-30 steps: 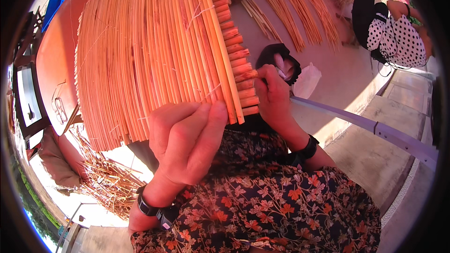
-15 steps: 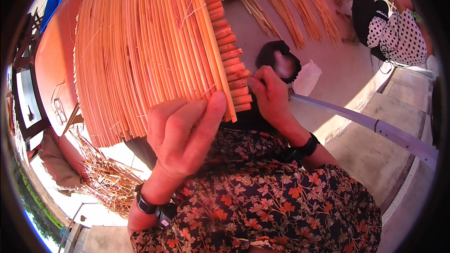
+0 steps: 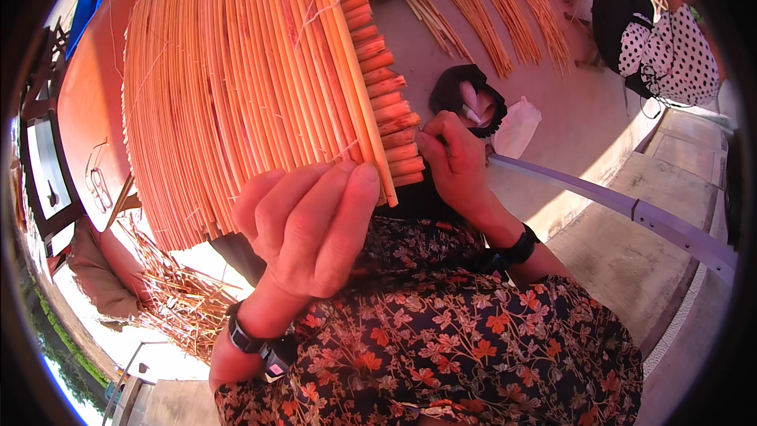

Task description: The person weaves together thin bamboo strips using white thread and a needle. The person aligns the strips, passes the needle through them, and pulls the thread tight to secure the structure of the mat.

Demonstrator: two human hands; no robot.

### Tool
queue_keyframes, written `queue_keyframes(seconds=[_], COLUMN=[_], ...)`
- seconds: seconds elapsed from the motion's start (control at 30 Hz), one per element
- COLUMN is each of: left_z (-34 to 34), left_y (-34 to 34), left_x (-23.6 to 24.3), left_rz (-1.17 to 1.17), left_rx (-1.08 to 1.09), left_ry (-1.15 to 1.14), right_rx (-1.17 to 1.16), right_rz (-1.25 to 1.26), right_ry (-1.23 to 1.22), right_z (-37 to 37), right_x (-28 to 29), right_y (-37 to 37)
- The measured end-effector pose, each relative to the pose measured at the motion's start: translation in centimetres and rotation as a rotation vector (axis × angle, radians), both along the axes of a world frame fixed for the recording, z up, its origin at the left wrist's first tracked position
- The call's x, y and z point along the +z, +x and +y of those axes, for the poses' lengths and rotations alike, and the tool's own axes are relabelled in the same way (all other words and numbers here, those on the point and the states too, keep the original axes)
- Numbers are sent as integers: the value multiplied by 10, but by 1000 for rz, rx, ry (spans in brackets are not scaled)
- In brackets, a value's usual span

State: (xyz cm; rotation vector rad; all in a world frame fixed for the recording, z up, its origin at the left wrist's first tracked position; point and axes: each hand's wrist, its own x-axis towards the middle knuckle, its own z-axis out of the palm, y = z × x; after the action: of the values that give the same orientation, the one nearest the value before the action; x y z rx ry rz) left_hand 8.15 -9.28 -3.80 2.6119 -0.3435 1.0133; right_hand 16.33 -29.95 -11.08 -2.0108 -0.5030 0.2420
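Note:
A mat of straight reed stalks [image 3: 229, 95] lies before me, its stalks tied side by side with thin white thread [image 3: 348, 147]. My left hand [image 3: 309, 225] rests at the mat's near edge. Its fingers are curled together in a pinch where the thread meets the outermost stalks. Along the mat's right side, a row of short cut reed ends [image 3: 388, 99] sticks out from under the last long stalk. My right hand [image 3: 453, 150] is closed in a pinch beside these ends; whatever it grips is too small to make out.
Loose long reeds [image 3: 481, 12] lie on the floor ahead, near a seated person in polka dots [image 3: 670, 55]. A black bag [image 3: 451, 93] and a white plastic bag [image 3: 517, 128] are beyond my right hand. A metal bar [image 3: 583, 185] extends rightward. Broken reeds [image 3: 185, 300] are piled left.
My left hand has shifted slightly left and turned, its fingers drawn closer together at the mat's edge. My right hand stays almost in place.

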Motion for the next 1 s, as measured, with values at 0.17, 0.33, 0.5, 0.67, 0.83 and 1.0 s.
queue_keyframes(seconds=[0.17,0.33,0.5,0.67,0.83,1.0], left_z=[-2,-1,0,-3,-3,-2], left_y=[0,-1,-5,-5,-9,-8], left_x=[1,2,0,-6,0,-3], left_rz=[9,-2,5,-14,71,24], left_rx=[-40,-34,-57,-73,-83,-122], left_ry=[26,82,41,8,49,-31], right_rx=[5,19,33,30,33,61], right_rz=[-32,-80,-66,-23,-11,-51], right_ry=[-6,15,40,44,22,21], right_z=[-2,-5,-7,-11,-14,-17], right_x=[2,3,1,-4,-4,-2], right_y=[-2,-4,-6,-8,-10,-10])
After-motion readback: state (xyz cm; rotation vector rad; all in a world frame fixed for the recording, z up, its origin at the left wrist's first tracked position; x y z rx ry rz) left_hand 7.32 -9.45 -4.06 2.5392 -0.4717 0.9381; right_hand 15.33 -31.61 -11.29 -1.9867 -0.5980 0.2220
